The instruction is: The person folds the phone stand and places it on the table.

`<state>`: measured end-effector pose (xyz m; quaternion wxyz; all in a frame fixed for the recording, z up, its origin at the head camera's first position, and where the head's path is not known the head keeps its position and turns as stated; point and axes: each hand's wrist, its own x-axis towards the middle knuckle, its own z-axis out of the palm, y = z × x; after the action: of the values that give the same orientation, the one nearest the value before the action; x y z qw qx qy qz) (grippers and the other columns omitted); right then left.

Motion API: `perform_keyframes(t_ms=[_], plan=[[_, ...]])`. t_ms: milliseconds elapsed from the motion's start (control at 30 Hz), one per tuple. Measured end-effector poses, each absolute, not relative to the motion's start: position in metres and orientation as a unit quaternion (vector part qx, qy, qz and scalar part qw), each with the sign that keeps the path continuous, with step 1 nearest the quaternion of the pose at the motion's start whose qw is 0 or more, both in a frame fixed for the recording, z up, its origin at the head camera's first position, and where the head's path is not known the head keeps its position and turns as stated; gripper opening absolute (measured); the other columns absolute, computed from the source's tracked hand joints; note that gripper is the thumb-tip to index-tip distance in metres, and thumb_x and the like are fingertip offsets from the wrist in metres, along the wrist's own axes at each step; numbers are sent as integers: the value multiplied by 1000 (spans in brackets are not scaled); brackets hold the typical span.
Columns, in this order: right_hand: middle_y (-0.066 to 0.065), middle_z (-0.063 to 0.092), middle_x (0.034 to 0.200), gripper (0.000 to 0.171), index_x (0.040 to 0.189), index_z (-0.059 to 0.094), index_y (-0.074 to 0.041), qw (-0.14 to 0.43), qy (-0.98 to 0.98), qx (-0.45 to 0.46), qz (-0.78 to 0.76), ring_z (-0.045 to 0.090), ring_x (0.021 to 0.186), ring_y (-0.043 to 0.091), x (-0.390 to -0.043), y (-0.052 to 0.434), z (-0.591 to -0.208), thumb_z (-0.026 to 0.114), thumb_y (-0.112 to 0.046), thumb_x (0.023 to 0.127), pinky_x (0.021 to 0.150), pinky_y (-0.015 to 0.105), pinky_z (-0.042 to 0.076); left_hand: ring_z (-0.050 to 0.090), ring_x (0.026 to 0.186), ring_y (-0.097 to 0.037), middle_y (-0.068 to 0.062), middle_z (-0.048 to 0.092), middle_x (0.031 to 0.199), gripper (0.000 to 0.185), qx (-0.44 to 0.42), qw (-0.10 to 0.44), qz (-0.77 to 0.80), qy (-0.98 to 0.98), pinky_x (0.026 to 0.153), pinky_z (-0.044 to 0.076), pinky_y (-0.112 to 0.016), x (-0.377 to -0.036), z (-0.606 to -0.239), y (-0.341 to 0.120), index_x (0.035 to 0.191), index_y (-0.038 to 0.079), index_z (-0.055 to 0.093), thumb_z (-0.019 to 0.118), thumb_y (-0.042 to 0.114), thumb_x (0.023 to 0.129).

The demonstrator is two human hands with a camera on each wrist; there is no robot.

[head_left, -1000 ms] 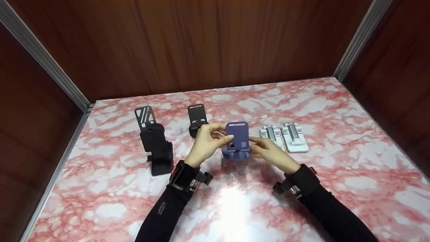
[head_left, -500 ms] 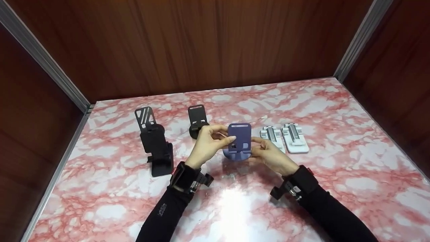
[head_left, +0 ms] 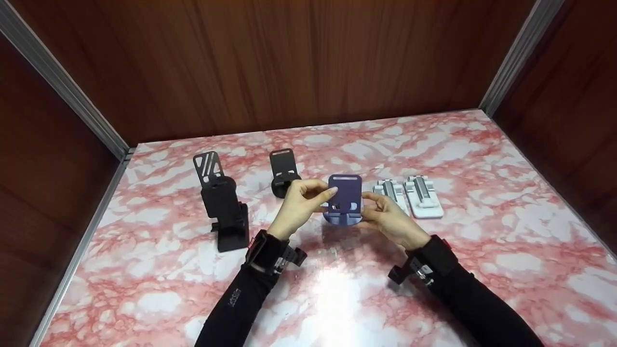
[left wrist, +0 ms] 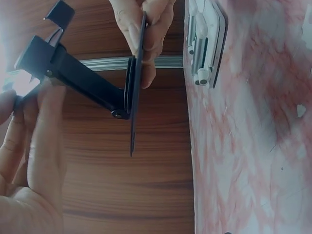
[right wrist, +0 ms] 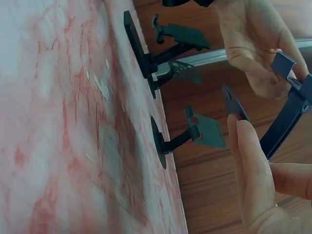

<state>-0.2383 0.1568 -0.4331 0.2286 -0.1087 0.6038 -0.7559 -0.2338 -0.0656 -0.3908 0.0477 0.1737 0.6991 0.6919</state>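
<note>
A purple foldable phone stand (head_left: pixel 344 195) is held up off the table between both hands, its slotted plate facing the head camera. My left hand (head_left: pixel 300 205) pinches the plate's left edge, thumb in front. From the right side, my right hand (head_left: pixel 388 219) grips the round base. The left wrist view shows the stand's arm (left wrist: pixel 87 80) unfolded between the plate and the base (left wrist: pixel 136 87), with fingers of the right hand (left wrist: pixel 146 29) on the base. In the right wrist view, the right fingers (right wrist: pixel 251 156) press the base edge while the left hand (right wrist: pixel 263 53) is at the plate.
Two white folded phone stands (head_left: pixel 425 205) lie right of the hands. Behind the left hand stands a small black phone stand (head_left: pixel 283 166). Farther left are black stands (head_left: pixel 221 202) that overlap in this view. Wood-grain panels (head_left: pixel 308 62) enclose the marbled table (head_left: pixel 159 303).
The purple stand has moved slightly to the right, and its base now sits a little higher in view. Both hands keep hold of it. The other stands have not moved.
</note>
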Motion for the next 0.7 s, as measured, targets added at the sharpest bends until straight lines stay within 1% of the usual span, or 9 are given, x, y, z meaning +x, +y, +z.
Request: perform_keyframes(t_ms=[100,200,333,400,467,633,700], plan=[[3,69,94,50,139,24,6,222,620,-101,-746,66,86,15,-238,157,-431,42,6,92,86,33,55,64,69,-12,-3,66,77,24,180,41,688,702,68,59,-38,-235,-393,-64,91,-4,66,66,19,86],[4,69,94,50,139,24,5,218,632,-96,-738,66,86,15,-237,158,-429,42,6,92,88,36,53,64,68,-13,-3,65,75,24,190,35,685,703,65,59,-38,-235,-394,-63,88,-4,65,66,20,86],[4,69,94,48,138,29,4,216,639,-97,-732,66,86,15,-236,157,-428,42,7,92,89,37,53,63,66,-11,-1,64,73,24,198,33,681,704,63,59,-38,-233,-392,-63,83,-3,64,65,21,86],[4,70,94,47,137,31,4,214,643,-100,-728,66,87,15,-236,157,-427,43,6,92,88,35,54,63,65,-11,0,63,72,25,197,35,679,706,62,59,-37,-233,-392,-64,81,-4,64,65,20,87],[4,70,95,46,137,32,4,213,645,-104,-727,66,87,15,-235,157,-427,43,6,92,86,33,54,63,65,-11,0,63,72,25,195,41,677,708,63,59,-38,-233,-391,-64,82,-6,64,64,19,87],[4,69,98,48,138,29,5,208,648,-115,-724,66,89,15,-235,158,-427,45,5,92,85,31,55,62,65,-12,-1,62,73,25,193,52,675,710,64,58,-41,-233,-390,-65,85,-9,63,62,15,88],[3,69,99,48,138,30,4,203,652,-116,-721,66,89,15,-235,159,-427,45,4,92,85,31,55,62,65,-11,0,62,73,25,194,53,676,709,64,58,-40,-233,-390,-64,86,-9,63,62,16,88]])
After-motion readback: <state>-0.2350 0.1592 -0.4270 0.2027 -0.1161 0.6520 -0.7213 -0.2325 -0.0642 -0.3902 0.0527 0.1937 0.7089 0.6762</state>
